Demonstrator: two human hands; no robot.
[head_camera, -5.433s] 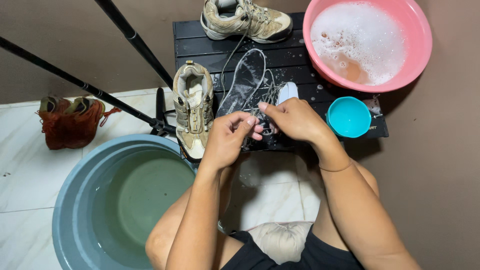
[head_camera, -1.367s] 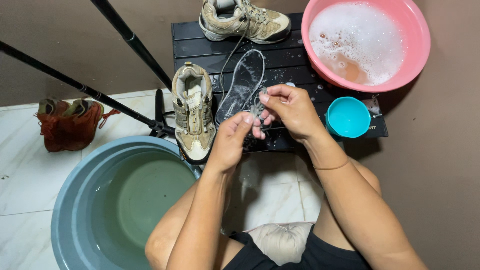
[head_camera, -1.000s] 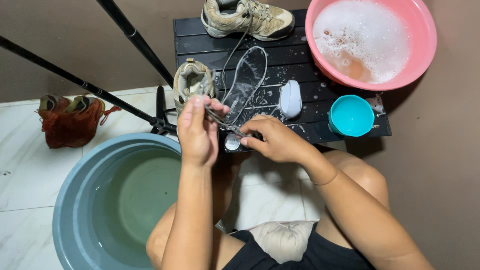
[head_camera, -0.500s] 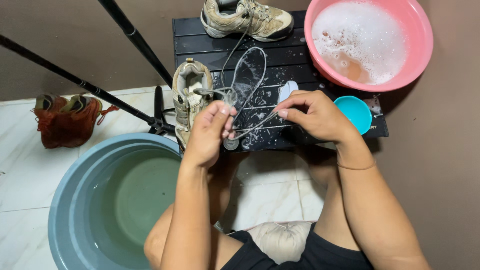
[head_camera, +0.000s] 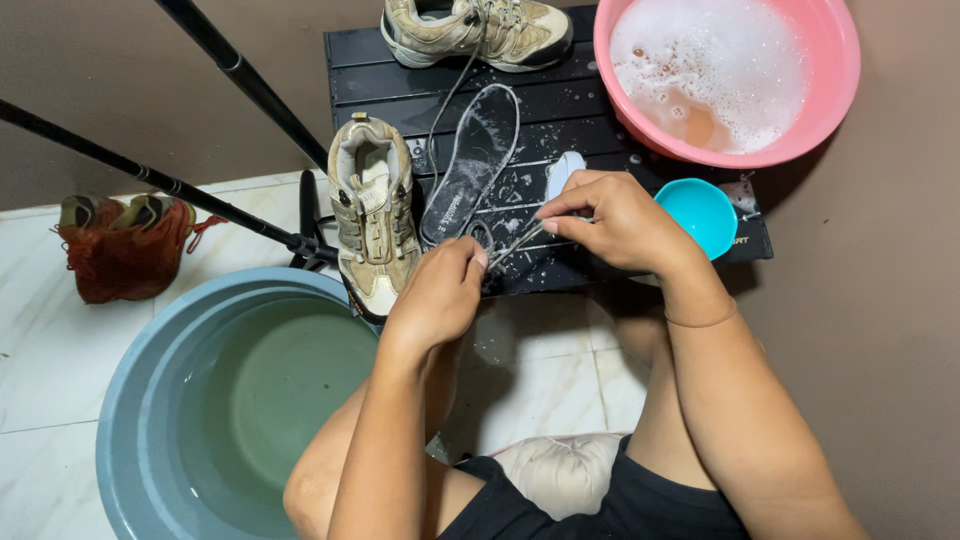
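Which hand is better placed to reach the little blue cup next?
Probably the right hand: it sits just beside the blue cup on the black table. The left hand is farther off, near the tan shoe. Both pinch the shoelace.

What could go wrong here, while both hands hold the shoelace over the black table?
1. The lace is stretched between the left hand and the right hand; a slip may flick soapy water about.
2. The shoe overhangs the table edge above the blue tub; a bump may drop it in.
3. The right forearm is close to the small cup and could knock it off.
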